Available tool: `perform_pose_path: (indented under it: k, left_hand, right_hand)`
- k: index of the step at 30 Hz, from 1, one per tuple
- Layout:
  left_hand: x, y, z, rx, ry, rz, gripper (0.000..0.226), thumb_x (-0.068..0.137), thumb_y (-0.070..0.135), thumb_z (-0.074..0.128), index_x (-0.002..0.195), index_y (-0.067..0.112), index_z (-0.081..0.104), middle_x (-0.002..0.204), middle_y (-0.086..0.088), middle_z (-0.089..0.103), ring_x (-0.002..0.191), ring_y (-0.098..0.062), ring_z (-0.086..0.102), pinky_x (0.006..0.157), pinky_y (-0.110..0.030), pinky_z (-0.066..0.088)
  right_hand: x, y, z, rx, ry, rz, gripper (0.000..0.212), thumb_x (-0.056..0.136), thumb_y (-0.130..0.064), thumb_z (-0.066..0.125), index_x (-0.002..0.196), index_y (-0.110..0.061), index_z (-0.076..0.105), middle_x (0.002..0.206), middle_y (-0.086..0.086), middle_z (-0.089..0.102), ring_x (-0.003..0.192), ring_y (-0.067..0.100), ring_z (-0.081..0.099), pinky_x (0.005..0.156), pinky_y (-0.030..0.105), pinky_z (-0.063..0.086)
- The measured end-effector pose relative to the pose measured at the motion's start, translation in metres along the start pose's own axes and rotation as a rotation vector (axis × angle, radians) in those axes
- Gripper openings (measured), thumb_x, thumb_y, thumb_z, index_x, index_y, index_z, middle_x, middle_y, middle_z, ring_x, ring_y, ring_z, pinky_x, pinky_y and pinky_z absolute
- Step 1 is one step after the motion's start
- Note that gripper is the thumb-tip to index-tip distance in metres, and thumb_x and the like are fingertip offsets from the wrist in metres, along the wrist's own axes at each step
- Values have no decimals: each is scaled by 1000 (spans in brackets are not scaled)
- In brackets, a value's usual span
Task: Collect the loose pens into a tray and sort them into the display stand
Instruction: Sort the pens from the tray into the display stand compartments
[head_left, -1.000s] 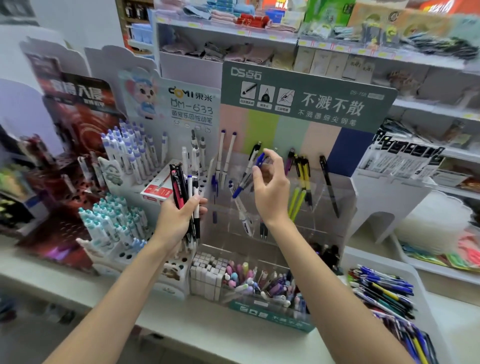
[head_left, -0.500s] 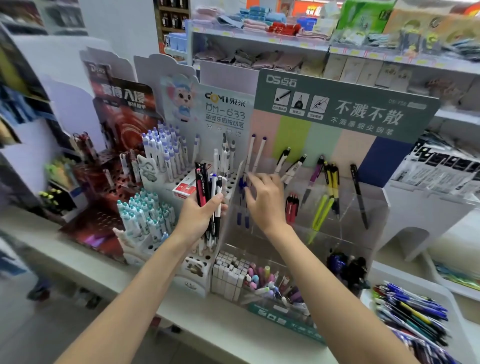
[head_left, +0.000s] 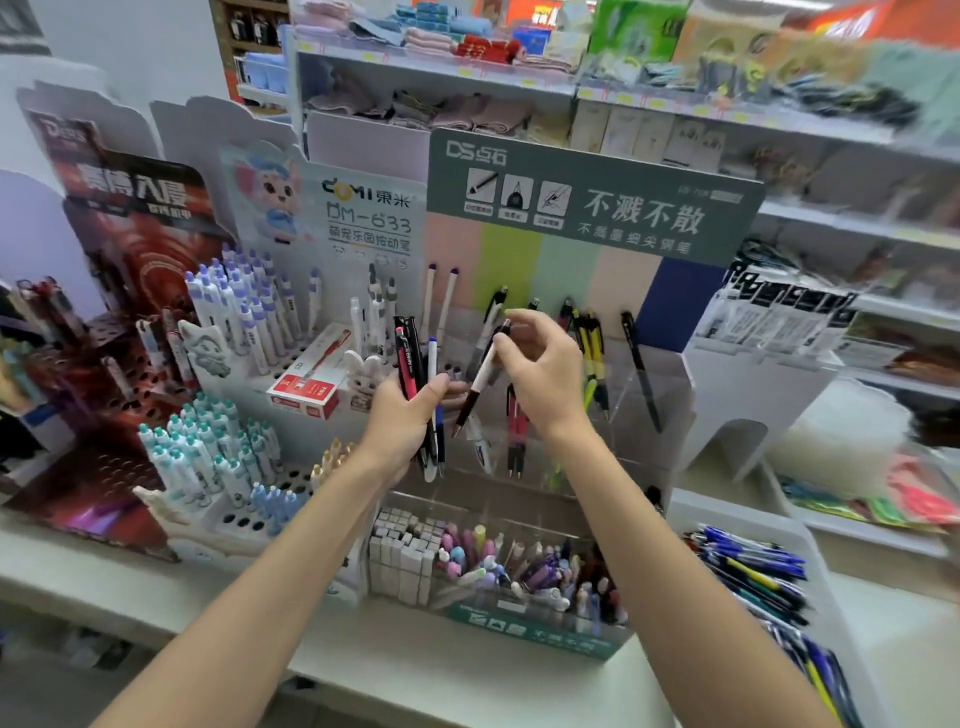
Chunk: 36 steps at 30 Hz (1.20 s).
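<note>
Before stand (head_left: 571, 260), right hand (head_left: 545, 379) pinches pen (head_left: 480, 379) tip down-left, left hand (head_left: 405, 421) grips upright pens (head_left: 410, 358).

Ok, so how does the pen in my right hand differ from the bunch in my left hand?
The right hand pinches one pen; the left hand grips a bunch of several. The pen leans, tip toward the left hand; the bunch stands nearly upright. The pen is white with a dark grip; the bunch mixes black, red and white-and-blue. Both point tip down in front of the display stand.
</note>
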<state>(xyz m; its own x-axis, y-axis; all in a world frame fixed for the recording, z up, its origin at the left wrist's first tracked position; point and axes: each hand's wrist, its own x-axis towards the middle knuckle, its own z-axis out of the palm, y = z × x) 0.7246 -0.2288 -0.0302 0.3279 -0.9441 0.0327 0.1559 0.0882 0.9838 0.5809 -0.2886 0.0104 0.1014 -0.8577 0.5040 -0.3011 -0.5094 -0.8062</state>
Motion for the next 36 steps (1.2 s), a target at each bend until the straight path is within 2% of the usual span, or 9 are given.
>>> perform_pose_path:
  k: [6, 11, 15, 17, 20, 27, 29, 34, 36]
  left_hand:
    - [15, 6, 22, -4, -48, -30, 7, 97, 12, 60, 99, 5, 61, 90, -11, 71, 69, -11, 71, 63, -23, 59]
    - [20, 7, 27, -22, -67, -54, 9, 96, 15, 63, 98, 7, 64, 89, -7, 73, 70, -11, 70, 62, -23, 57]
    - [18, 9, 22, -73, -94, -59, 7, 96, 11, 62, 96, 5, 64, 85, -6, 73, 69, -14, 71, 63, -26, 59]
    - [17, 11, 19, -112, -115, -77, 6, 96, 9, 61, 96, 3, 64, 85, -8, 74, 71, -16, 72, 67, -28, 60]
    - [15, 14, 18, -163, -129, -87, 4, 94, 5, 62, 96, 2, 65, 85, -10, 75, 70, -17, 73, 65, -27, 60]
    - [14, 15, 16, -182, -150, -76, 4, 92, 3, 64, 95, 2, 66, 86, -12, 75, 70, -18, 73, 67, -28, 61]
    - [14, 16, 15, -183, -151, -63, 5, 90, 3, 66, 95, 2, 67, 87, -13, 75, 71, -19, 73, 67, -29, 60]
    - [17, 20, 20, -135, -195, -20, 16, 82, 11, 73, 96, 3, 69, 86, -13, 75, 75, -21, 73, 70, -31, 60]
    - [17, 23, 24, -139, -208, -9, 20, 80, 13, 74, 96, 3, 68, 82, -10, 75, 73, -20, 72, 72, -32, 61]
  right_hand:
    - [40, -9, -47, -35, 410, -144, 25, 92, -8, 64, 117, -7, 62, 94, -2, 65, 84, 3, 62, 81, 16, 51]
    - [54, -2, -36, -174, 385, -222, 26, 91, -8, 65, 116, -3, 63, 101, 1, 67, 87, 9, 62, 83, 22, 52]
    - [59, -5, -36, -101, 472, -262, 21, 91, -6, 64, 111, -4, 61, 95, -2, 64, 82, 12, 63, 79, 18, 51]
    - [64, -1, -35, -183, 353, -253, 18, 90, -6, 66, 107, -4, 60, 91, -2, 63, 79, 14, 62, 75, 16, 50]
    - [61, 14, -24, -339, 75, -172, 17, 89, -9, 69, 105, -4, 64, 92, 7, 69, 84, 21, 65, 78, 29, 54]
    - [61, 20, -17, -566, 53, -267, 23, 91, -14, 65, 111, -3, 72, 109, 14, 67, 103, 29, 58, 93, 41, 48]
    - [56, 8, -20, -484, 80, -300, 26, 90, -13, 65, 115, -4, 70, 109, 10, 67, 103, 23, 56, 93, 33, 46]
    - [38, -22, -12, -241, -320, -113, 21, 87, -24, 74, 105, -14, 75, 88, -12, 69, 80, -2, 62, 73, 14, 49]
    - [40, -20, -7, -174, -349, -60, 15, 86, -18, 74, 100, -12, 75, 79, -12, 69, 65, -9, 59, 64, 9, 46]
